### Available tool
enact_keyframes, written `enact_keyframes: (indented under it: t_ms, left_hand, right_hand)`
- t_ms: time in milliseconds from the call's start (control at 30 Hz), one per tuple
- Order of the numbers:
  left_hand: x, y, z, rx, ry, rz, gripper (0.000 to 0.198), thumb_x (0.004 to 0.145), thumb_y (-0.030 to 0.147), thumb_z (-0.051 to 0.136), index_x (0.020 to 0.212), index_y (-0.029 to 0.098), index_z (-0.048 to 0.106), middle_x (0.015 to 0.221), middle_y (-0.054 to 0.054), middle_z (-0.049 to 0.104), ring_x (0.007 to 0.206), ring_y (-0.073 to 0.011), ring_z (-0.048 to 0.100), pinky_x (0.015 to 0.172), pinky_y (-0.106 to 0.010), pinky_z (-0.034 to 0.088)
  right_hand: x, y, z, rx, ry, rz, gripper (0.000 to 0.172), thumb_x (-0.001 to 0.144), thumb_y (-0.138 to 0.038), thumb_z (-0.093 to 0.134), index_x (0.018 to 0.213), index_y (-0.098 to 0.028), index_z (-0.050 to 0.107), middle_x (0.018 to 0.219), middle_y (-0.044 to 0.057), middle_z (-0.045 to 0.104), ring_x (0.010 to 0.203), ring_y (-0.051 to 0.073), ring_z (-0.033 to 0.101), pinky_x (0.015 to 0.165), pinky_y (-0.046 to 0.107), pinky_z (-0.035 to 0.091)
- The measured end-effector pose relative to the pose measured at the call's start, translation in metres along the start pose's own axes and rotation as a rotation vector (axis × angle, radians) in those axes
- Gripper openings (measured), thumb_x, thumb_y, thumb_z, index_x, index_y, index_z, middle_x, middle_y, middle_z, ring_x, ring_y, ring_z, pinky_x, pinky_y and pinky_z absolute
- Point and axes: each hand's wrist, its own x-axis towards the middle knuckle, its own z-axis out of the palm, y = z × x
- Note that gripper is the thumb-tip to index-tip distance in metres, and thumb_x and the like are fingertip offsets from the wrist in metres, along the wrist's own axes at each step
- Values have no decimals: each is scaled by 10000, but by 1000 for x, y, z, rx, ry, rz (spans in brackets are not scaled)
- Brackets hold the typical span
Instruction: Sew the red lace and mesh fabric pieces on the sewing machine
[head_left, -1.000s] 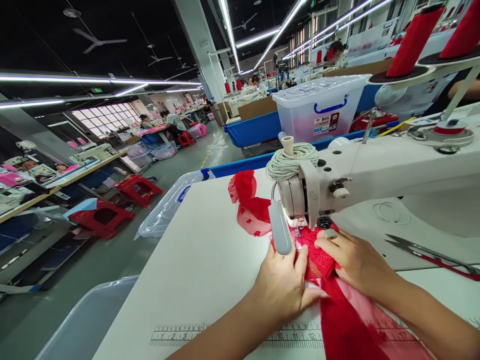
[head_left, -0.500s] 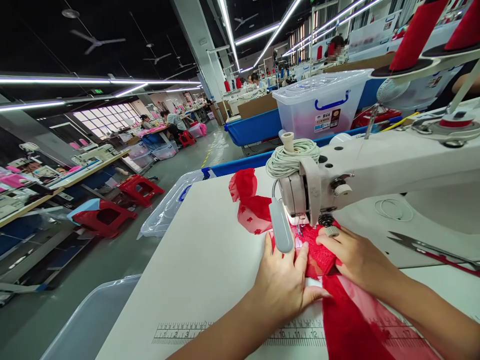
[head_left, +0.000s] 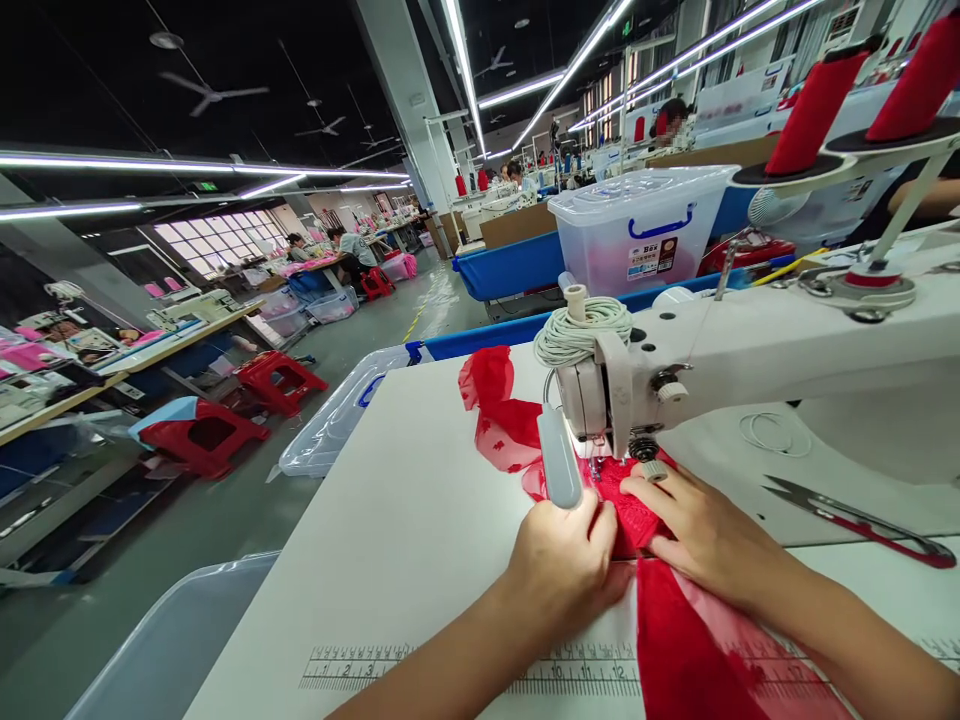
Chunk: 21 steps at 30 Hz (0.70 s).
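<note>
A red lace fabric [head_left: 630, 515] lies under the needle area of a white sewing machine [head_left: 720, 360]. My left hand [head_left: 562, 550] is at its left edge, fingers curled in and closed on the fabric; the fingertips are partly hidden. On the right side, my right hand [head_left: 697, 515] holds the lace between thumb and fingers, close to the machine head. Sheer red fabric [head_left: 499, 425] trails out behind the needle to the left. A longer red strip [head_left: 682, 640] hangs toward me between my forearms. The grey lever [head_left: 559, 460] stands just above my left hand.
Thread snips [head_left: 862, 520] with red handles lie right of my right hand. A printed ruler [head_left: 352, 668] runs along the table's near edge. Red thread cones [head_left: 817, 115] stand upper right. A clear lidded box [head_left: 637, 225] sits behind the machine. Red stools [head_left: 202, 435] stand on the floor at left.
My left hand has gone from spread fingers lying flat to curled fingers, drawn slightly back from the needle. My right thumb has shifted toward me on the lace. The view has tilted slightly.
</note>
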Motion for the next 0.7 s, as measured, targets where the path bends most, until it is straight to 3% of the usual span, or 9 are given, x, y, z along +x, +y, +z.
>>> enact_keyframes:
  t_ms: [33,167,300,433,533,700]
  left_hand:
    - [0,1,1,3,40,16,104,844,224,547,769,165,589,685,-21,554,576,-173,514,434,-294,357]
    - [-3,-2,7,-9,72,20,223,833,-1,444,730,171,542,674,-2,537,534,-141,472,398,-271,276]
    - [2,-14,11,-436,57,-120,220,922,64,358,892,165,552,978,-69,629,780,-151,583,557,-224,449]
    - [11,-23,14,-851,-8,-298,196,956,139,348,952,181,539,900,-31,622,810,-146,587,756,-266,506]
    - [13,-25,13,-899,-23,-368,219,952,145,341,951,185,557,918,-33,628,864,-164,587,825,-300,493]
    - [11,-22,9,-891,-72,-324,285,825,74,407,1036,186,563,992,-41,637,897,-173,595,829,-293,486]
  right_hand:
    - [0,0,0,-1,1,0,379,703,-69,452,1035,-188,592,996,100,633,832,226,615,710,346,544]
    - [-1,-1,-1,-22,-12,7,302,738,-126,519,1017,-198,609,1012,97,648,833,225,628,715,343,545]
    - [-2,-5,0,-142,86,2,272,820,-201,530,1079,-204,613,1042,88,673,774,210,654,563,287,492]
    - [-2,-11,2,-117,301,-32,211,968,-210,460,1104,-180,618,978,64,714,727,146,677,529,229,434]
    - [-1,-13,3,-29,355,-13,193,992,-191,453,1009,-194,645,860,22,726,700,123,682,578,208,444]
    - [1,-13,3,1,347,-9,233,1005,-224,430,943,-192,652,797,21,721,675,127,682,587,211,449]
